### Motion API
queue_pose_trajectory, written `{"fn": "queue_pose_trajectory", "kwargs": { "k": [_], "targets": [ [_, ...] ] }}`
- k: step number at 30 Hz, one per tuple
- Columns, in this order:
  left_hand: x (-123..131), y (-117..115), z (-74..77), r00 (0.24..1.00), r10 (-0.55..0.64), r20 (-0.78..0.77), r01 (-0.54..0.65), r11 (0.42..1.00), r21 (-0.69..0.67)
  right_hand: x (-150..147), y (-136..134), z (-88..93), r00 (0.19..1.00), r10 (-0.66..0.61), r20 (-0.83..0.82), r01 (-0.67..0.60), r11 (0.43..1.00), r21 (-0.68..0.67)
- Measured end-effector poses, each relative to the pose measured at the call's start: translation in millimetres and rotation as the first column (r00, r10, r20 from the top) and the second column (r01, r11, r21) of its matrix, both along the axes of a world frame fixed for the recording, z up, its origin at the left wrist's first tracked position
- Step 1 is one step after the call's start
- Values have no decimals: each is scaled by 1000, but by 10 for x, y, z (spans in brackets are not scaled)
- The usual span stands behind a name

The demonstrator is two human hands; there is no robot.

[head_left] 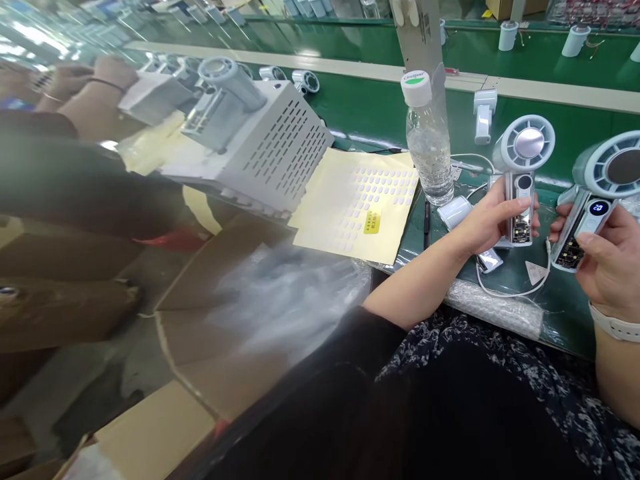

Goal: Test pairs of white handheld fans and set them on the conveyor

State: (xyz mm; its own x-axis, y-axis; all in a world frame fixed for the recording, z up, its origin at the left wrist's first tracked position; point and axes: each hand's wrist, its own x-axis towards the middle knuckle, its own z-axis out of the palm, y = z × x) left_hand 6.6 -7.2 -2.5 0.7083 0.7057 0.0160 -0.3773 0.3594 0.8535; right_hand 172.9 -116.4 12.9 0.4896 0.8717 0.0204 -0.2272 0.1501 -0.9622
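My left hand (493,212) is closed around the handle of a light blue handheld fan (524,144), held upright with its circuit board showing low on the handle. My right hand (613,260) grips a second handheld fan (585,170) by its open handle; its small display reads 20. A white cable (517,295) loops on the bench below both hands. Under my left wrist lie further light blue fan parts (455,212), partly hidden by my arm. A small white triangular piece (535,273) rests between my hands.
A clear water bottle (429,143) stands left of my hands, beside a yellow sticker sheet (325,200). A vented white metal box (280,143) carries another fan (233,87). Bubble wrap (495,310) lines the bench edge. At left are a cardboard box (200,333) and another person's blurred arms (100,100).
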Motion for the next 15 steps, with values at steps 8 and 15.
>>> {"fn": "queue_pose_trajectory", "kwargs": {
  "k": [8,15],
  "targets": [
    [-28,-29,9,999,17,-40,-15,999,47,-54,-16,36,1000,23,-11,-23,1000,-14],
    [-37,47,-149,992,-111,-55,118,979,167,-93,-42,133,1000,-18,16,19,1000,-4]
  ]
}}
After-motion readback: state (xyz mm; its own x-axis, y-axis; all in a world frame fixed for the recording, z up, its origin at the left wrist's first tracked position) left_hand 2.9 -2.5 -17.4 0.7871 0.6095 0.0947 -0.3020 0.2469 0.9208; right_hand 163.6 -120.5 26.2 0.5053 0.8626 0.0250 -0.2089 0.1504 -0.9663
